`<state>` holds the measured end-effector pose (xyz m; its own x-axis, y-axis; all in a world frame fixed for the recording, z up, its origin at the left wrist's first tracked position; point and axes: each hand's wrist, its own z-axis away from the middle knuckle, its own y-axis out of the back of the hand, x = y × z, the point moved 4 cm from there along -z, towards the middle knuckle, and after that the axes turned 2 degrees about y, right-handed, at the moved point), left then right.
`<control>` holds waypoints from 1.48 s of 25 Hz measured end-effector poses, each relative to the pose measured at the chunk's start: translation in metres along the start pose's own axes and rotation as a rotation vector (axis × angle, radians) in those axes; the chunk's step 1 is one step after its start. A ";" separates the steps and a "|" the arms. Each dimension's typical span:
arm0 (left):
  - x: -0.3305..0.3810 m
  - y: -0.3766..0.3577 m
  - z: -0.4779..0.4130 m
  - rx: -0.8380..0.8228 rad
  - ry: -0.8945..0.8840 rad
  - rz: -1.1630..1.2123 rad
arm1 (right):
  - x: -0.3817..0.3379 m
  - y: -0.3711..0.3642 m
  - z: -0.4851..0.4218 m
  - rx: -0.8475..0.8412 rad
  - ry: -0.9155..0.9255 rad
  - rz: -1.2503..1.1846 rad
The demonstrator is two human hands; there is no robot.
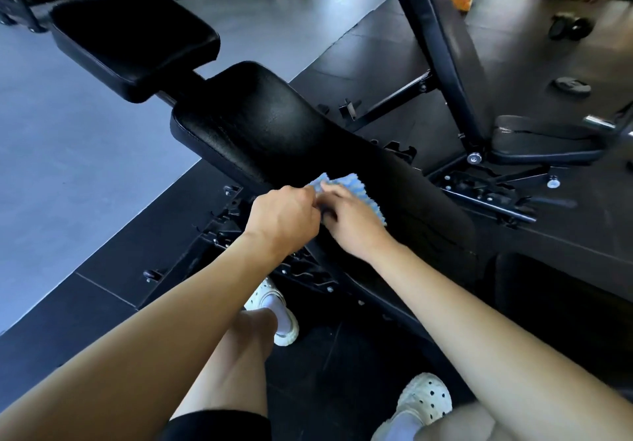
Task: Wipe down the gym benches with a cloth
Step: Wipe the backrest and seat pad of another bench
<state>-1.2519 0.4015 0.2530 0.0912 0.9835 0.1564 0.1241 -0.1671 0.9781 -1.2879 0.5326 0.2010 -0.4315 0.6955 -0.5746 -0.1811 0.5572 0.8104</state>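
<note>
a blue cloth [356, 190] lies on the black bench [274, 122], toward its near end. the left hand [284, 218], fingers curled, pinches its left edge; the right hand [349, 219] lies over it, and i cannot tell whether it grips.

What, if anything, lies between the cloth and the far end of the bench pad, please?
Nothing visible does. The left hand and right hand hold the cloth on the bench pad, whose surface ahead is bare to its far end.
</note>
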 end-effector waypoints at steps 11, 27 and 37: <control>0.070 -0.026 0.021 -0.113 -0.142 -0.078 | 0.125 0.019 0.091 -0.053 -0.485 0.085; 0.090 -0.037 0.017 -0.122 -0.180 -0.137 | 0.083 -0.024 0.096 -0.112 -0.138 0.164; 0.101 -0.042 0.006 -0.144 -0.210 -0.157 | 0.143 0.013 0.049 -0.134 -0.310 0.067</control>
<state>-1.2418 0.5076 0.2265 0.2863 0.9580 -0.0150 0.0126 0.0119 0.9998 -1.3085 0.6616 0.1241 -0.1611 0.8446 -0.5106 -0.2853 0.4554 0.8433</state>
